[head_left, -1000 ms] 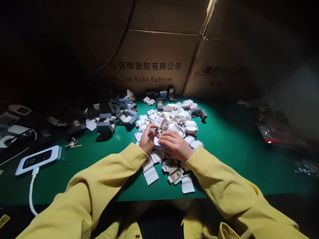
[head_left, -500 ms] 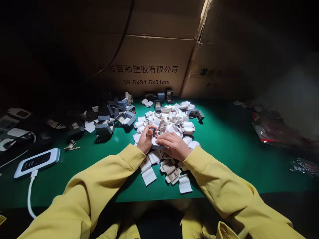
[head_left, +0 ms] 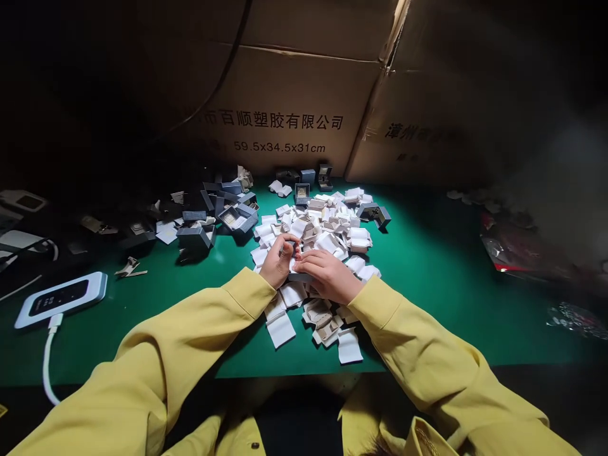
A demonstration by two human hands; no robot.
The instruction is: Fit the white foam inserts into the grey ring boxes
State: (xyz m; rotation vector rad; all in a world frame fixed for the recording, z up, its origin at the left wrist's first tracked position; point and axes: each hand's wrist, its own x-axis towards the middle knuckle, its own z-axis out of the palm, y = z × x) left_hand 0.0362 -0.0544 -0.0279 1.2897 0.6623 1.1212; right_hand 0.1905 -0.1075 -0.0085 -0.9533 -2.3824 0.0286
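My left hand (head_left: 278,261) and my right hand (head_left: 327,274) meet over a heap of small white pads (head_left: 327,231) on the green mat (head_left: 427,285). Together they grip a small grey box (head_left: 300,276) with a white piece pressed at its top. The left fingers curl round its left side; the right fingers lie over its right side. More white pads (head_left: 349,347) lie under and in front of my wrists. Both arms wear yellow sleeves.
Several small grey boxes (head_left: 228,215), some open, lie left of the heap, and others (head_left: 375,214) at its far right. Large cardboard cartons (head_left: 285,114) wall off the back. A white device (head_left: 59,297) with a cable sits at the left. Dark plastic bags (head_left: 527,253) lie right.
My hands have stayed together on the small box with only slight finger shifts. The view has tilted a little, so the scene sits slightly higher and to the left.
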